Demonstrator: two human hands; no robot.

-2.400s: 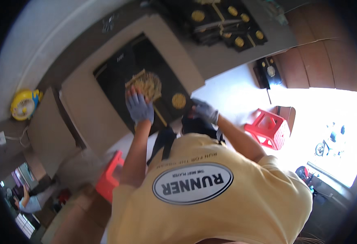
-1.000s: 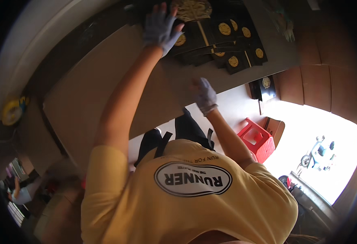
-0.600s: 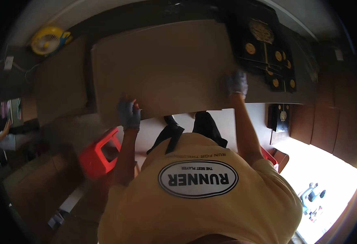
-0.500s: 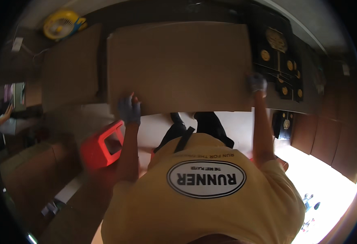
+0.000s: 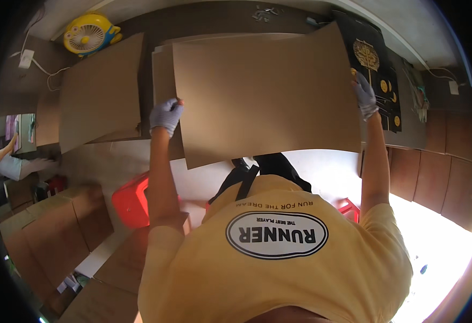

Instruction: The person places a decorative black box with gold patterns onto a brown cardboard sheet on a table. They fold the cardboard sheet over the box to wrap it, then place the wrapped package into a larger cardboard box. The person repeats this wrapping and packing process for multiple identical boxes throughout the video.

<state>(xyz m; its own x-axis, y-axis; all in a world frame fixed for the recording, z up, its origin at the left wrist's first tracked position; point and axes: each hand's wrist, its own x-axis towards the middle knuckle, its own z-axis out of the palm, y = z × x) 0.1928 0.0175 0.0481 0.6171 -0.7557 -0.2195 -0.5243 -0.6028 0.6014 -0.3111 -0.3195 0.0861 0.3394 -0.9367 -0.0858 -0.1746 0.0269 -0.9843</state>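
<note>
Here the fingers of the left hand [image 5: 166, 114], in a grey knit glove, curl over the left edge of a large plain cardboard sheet [image 5: 268, 94] and grip it. The right hand [image 5: 365, 95], gloved the same way, clasps the sheet's right edge. With both arms stretched wide, the sheet hangs flat between them, likely because a panel this broad would sag or swing if held from one side only. It sits just above a stack of similar brown sheets [image 5: 160, 59] on the long brown table [image 5: 203, 16]; whether its far edge touches that stack cannot be told.

To the left lies another cardboard sheet [image 5: 101, 91], and beyond it, at the far left corner, a yellow desk fan [image 5: 88, 33]. To the right of the held sheet are black printed sheets with gold round emblems [image 5: 378, 70], partly overlapped by its corner.

Nearer, a red plastic stool [image 5: 131, 200] stands on the floor by the left arm. Closed brown cartons [image 5: 58, 226] are stacked at the near left; nothing shows of what they hold.
</note>
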